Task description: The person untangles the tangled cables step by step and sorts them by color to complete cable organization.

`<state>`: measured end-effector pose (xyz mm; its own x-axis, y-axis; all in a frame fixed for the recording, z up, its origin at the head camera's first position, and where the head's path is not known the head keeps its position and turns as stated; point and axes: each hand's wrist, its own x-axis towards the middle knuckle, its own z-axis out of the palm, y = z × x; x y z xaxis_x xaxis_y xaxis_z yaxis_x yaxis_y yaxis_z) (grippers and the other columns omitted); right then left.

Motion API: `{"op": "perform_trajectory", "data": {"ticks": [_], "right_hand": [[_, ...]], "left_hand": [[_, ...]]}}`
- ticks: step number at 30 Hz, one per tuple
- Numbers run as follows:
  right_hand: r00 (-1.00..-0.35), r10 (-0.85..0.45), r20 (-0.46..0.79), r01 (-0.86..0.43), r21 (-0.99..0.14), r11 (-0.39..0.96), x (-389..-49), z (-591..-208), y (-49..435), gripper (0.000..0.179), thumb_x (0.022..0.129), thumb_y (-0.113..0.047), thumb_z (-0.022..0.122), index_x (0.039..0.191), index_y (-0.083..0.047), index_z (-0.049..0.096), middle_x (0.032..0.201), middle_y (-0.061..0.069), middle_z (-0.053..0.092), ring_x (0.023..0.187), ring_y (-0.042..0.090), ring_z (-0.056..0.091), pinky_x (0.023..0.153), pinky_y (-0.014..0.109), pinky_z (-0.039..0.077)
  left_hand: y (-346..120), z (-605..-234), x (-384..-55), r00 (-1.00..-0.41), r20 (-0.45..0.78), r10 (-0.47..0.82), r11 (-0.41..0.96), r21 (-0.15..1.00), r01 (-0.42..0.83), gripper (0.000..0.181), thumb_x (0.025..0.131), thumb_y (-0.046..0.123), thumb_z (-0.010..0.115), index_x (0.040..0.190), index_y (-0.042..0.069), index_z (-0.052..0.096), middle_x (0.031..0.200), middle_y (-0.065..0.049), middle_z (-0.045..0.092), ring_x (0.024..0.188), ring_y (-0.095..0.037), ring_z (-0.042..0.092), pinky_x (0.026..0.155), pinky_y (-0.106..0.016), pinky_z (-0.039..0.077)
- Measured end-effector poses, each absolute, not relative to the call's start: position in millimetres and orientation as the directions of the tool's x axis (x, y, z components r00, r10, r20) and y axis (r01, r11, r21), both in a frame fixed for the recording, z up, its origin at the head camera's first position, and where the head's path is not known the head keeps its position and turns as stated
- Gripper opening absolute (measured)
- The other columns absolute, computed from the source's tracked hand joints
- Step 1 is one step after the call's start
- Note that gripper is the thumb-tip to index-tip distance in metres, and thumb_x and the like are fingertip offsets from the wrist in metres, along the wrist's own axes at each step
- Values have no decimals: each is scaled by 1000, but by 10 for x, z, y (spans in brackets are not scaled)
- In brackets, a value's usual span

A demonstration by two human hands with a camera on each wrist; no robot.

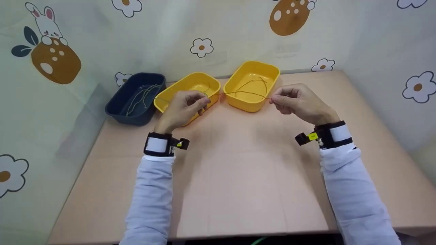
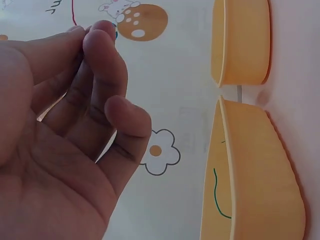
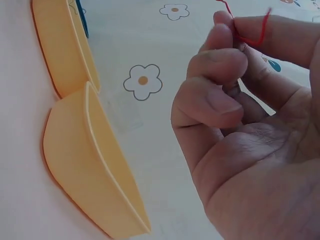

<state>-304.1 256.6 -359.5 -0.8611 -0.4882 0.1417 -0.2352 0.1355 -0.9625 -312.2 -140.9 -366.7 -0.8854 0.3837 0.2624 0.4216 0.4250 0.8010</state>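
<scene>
A thin red string (image 1: 250, 92) stretches in a slight arc between both hands, above the yellow bins. My left hand (image 1: 185, 107) pinches its left end between thumb and fingertips, in front of the middle bin. In the left wrist view, the red string (image 2: 73, 12) rises from the pinch, and a bit of blue (image 2: 116, 34) shows just behind the fingertips. My right hand (image 1: 301, 103) pinches the other end, right of the right-hand bin. A short bent tail of the red string (image 3: 261, 39) sticks out past the right thumb and finger in the right wrist view.
At the back left stands a dark blue bin (image 1: 119, 116) with several light strings inside. Beside it are a middle yellow bin (image 1: 213, 83) holding a green string (image 2: 216, 195) and a right-hand yellow bin (image 1: 243, 106) with more string. A patterned wall backs the table (image 1: 238, 177).
</scene>
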Motion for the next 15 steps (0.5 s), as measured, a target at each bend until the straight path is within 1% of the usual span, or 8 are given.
{"op": "perform_trajectory", "data": {"ticks": [2,4,7,9,11,13,15], "right_hand": [[-868,-477,140,-207,-974,92,-3022,-3569,2547,20,115,-16,66,113,0,79,78,-1,59,69,15,45,63,31,33],[-881,-448,152,-192,-980,46,-3001,-3538,2529,22,115,-17,67,115,1,79,79,0,60,68,16,43,63,32,32],[-910,-363,199,-211,-977,-6,-2984,-3514,2507,24,113,-20,71,116,3,78,85,1,64,67,16,45,61,29,35],[-929,-283,237,-233,-971,-49,-2995,-3514,2492,25,112,-20,73,116,4,78,85,2,64,67,15,46,59,24,39],[-946,-190,263,-250,-964,-91,-3032,-3526,2469,24,111,-19,74,116,5,78,87,3,66,67,15,48,58,22,40],[-958,-92,273,-265,-960,-93,-3092,-3542,2439,21,111,-17,74,115,4,79,88,4,66,65,14,49,56,20,41],[-964,6,266,-266,-964,-16,-3166,-3561,2400,19,111,-17,73,114,1,80,91,3,68,65,13,50,56,19,43]], "left_hand": [[-1369,-3672,-3125,-877,263,401,418,800,431,24,115,28,69,121,9,83,104,-14,77,87,-35,70,77,-24,60],[-1332,-3679,-3134,-868,270,416,405,800,443,25,115,29,69,124,10,82,107,-15,78,86,-33,71,77,-23,60],[-1309,-3689,-3142,-866,282,414,399,799,451,25,115,29,69,127,11,81,112,-14,79,86,-25,71,80,-23,61],[-1315,-3695,-3147,-869,293,399,397,799,451,24,115,28,70,128,11,81,113,-12,79,86,-24,71,80,-25,62],[-1325,-3694,-3142,-873,301,384,397,800,450,24,115,27,69,128,12,81,113,-10,80,87,-23,71,80,-26,63],[-1335,-3692,-3134,-874,311,373,401,795,455,24,115,28,69,129,12,81,115,-8,81,89,-24,73,80,-26,63],[-1345,-3690,-3126,-875,318,365,403,793,456,26,115,29,68,130,12,81,117,-8,81,91,-25,74,81,-26,64]]}}
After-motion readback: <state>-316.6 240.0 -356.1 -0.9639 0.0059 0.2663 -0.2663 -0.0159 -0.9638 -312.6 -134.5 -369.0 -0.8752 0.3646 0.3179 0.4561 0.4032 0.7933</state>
